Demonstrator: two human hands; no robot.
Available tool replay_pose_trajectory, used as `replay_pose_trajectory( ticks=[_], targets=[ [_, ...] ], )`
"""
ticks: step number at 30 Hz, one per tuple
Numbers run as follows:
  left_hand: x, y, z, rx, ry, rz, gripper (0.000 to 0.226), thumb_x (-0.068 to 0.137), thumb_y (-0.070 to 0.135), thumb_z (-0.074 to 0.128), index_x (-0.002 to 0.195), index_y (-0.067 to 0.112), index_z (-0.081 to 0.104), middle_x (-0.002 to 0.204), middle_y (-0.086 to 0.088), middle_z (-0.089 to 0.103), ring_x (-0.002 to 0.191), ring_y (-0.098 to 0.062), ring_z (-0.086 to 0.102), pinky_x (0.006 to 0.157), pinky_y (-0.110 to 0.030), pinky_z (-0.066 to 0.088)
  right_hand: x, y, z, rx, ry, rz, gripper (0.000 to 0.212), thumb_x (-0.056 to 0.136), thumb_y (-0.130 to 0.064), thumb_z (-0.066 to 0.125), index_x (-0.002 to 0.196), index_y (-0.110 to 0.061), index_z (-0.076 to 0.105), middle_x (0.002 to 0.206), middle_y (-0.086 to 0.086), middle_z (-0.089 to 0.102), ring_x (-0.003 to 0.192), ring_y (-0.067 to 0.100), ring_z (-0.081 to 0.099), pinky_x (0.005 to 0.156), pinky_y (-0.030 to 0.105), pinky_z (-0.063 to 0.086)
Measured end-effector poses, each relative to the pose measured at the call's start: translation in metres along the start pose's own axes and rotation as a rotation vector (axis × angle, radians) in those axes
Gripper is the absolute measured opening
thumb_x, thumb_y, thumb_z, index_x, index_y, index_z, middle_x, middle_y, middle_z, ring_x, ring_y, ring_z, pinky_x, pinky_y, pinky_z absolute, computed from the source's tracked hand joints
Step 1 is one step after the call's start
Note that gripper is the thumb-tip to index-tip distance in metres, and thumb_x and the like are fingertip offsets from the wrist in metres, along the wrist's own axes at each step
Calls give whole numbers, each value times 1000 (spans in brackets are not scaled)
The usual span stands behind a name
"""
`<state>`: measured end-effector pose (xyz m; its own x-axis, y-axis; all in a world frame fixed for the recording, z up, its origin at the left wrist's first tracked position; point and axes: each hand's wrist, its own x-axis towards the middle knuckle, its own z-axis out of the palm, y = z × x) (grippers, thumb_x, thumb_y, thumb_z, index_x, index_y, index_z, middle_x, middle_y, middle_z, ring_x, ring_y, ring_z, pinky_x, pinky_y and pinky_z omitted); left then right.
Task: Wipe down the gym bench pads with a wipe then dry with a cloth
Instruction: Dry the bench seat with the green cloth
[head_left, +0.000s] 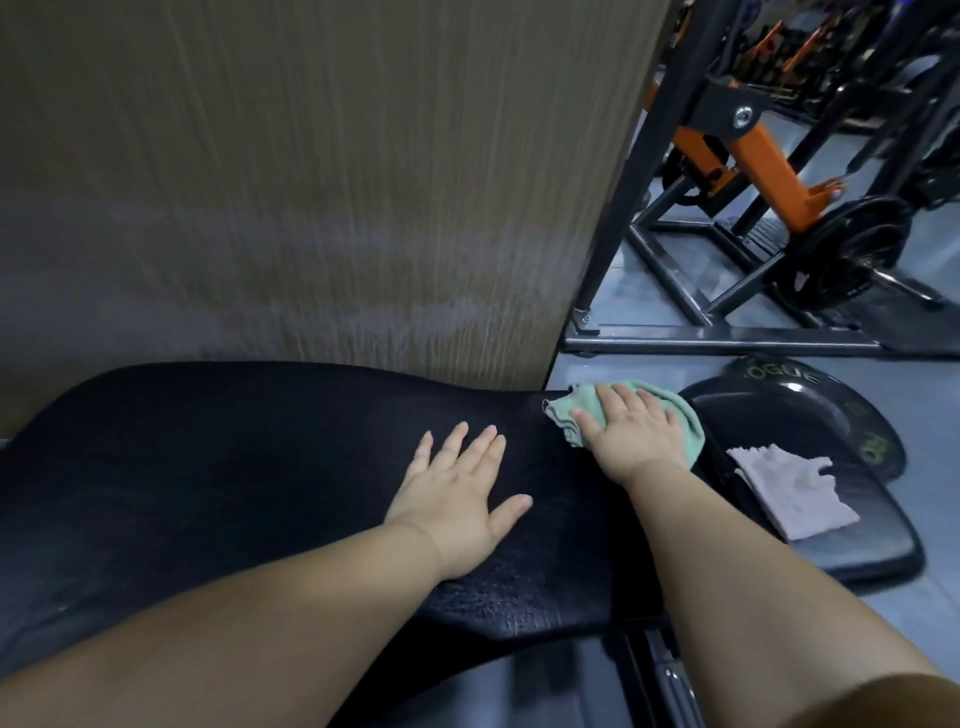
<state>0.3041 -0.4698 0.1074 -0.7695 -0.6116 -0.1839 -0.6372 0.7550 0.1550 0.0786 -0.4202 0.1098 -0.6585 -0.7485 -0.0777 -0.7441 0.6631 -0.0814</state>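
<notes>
Two forearms reach in from the near edge. Hands, count two, both on the long pad (234, 467): the left hand (457, 499) lies flat on its middle, fingers spread, holding nothing; the right hand (636, 436) presses down on the cloth with fingers extended, not curled. They are apart.

Pads, count two: the long pad, and a seat pad (841, 540) just off its right end.

Cloth (692, 428), count one, green, bunched at the long pad's far right end under the right hand.

Wipe (789, 493), count one, pale and crumpled, on the seat pad, right of the long pad, untouched.

Floor plates (789, 379), at least two, lie beyond the seat pad; they overlap, so the exact count is unclear.

Behind the long pad stands a wood-grain wall panel (311, 182). Right of that panel is a black rack (675, 156) with an orange arm (774, 166) carrying one plate (841, 249).
</notes>
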Motion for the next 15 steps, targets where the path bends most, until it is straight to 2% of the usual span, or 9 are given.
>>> replay_pose_trajectory(
  ticks=[3,7,11,15],
  targets=[
    [-1,-1,0,-1,4,-5,76,94,68,10,155,26,-6,161,14,-14,147,-13,-19,119,-44,-12,-10,13,1,24,27,26,60,96,-60,22,149,-33,26,158,-9,20,145,18,13,118,40,10],
    [0,1,0,16,9,-14,78,92,70,9,155,26,-7,161,15,-15,148,-13,-18,120,-43,-12,-42,23,4,58,159,5,45,98,-47,33,137,-29,44,145,-7,43,134,19,34,108,37,22],
    [-1,1,0,23,9,-25,82,88,72,5,155,27,-7,161,15,-14,148,-13,-17,120,-43,-10,-81,36,7,31,241,-33,25,95,-43,40,107,-28,57,116,-12,60,114,18,49,90,37,32],
    [-1,4,-1,31,14,-28,81,89,72,7,155,27,-6,161,15,-12,148,-13,-16,120,-43,-9,-112,49,15,54,368,-83,30,83,-44,40,76,-23,60,75,-7,63,79,25,60,67,35,36]
  ],
)
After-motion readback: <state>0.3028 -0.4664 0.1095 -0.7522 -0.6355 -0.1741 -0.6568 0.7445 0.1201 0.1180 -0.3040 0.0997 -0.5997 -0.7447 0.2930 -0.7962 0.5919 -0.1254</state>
